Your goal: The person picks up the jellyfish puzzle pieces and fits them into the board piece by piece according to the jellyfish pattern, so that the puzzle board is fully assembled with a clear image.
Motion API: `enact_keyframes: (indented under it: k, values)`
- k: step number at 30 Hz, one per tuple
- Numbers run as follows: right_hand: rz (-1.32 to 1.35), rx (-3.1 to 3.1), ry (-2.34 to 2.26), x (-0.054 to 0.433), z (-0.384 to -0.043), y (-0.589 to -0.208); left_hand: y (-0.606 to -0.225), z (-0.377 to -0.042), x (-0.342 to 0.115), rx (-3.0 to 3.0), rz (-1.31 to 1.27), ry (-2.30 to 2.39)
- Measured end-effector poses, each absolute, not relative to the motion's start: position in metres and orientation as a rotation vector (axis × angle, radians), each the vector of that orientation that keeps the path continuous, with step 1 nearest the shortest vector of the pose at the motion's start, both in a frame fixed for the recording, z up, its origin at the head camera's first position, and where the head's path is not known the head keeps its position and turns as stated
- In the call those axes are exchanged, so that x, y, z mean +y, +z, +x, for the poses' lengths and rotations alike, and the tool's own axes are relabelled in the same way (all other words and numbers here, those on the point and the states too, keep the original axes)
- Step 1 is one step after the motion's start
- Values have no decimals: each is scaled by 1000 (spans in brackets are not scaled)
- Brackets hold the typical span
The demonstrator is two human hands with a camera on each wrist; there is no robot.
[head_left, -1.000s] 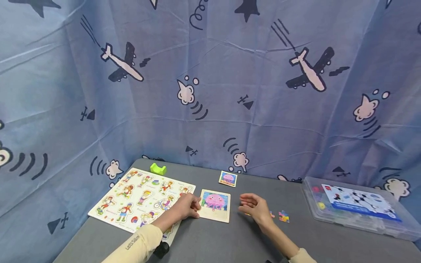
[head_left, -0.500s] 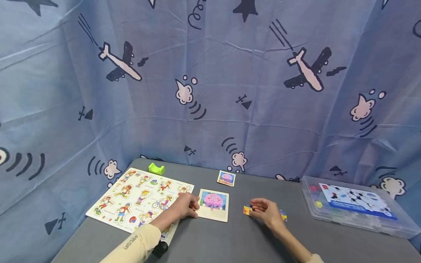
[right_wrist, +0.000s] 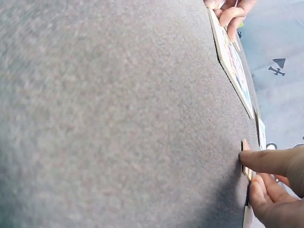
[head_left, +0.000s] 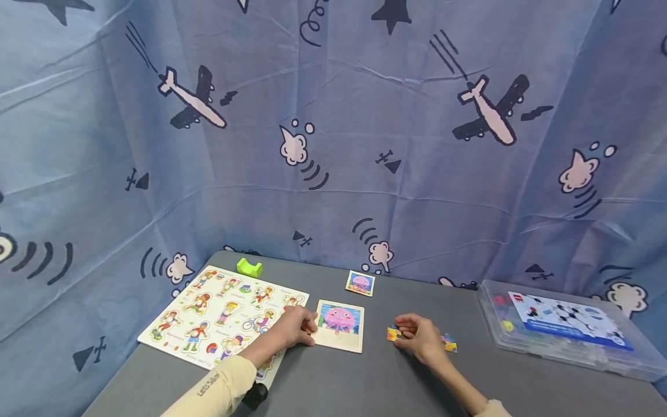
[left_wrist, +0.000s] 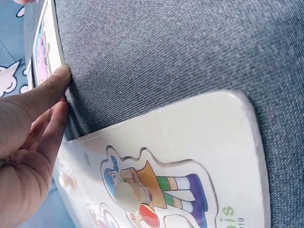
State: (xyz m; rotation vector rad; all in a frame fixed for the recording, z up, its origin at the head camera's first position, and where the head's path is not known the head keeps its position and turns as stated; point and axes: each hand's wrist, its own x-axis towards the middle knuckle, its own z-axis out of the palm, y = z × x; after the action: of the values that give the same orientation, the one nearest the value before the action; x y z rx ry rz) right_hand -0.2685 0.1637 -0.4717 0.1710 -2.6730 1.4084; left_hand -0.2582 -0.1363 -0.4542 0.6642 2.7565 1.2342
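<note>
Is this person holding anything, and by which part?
The left hand holds the square pale wooden puzzle board by its left edge. The right hand is at a small, mostly yellow jigsaw piece; whether it grips is unclear.

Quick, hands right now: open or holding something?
Left hand: closed, holding the small tray by its edge.
Right hand: closed, pinching a puzzle piece.

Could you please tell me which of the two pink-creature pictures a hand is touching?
The larger board, nearer the person: the left hand holds its left edge. The smaller card lies behind it, untouched.
</note>
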Motion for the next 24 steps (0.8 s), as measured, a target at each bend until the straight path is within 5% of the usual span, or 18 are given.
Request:
enact_keyframes:
  k: [24]
  values:
    - [194, -2673, 1211, 144, -266, -471, -455, -259, -137, 2750, 630, 1221]
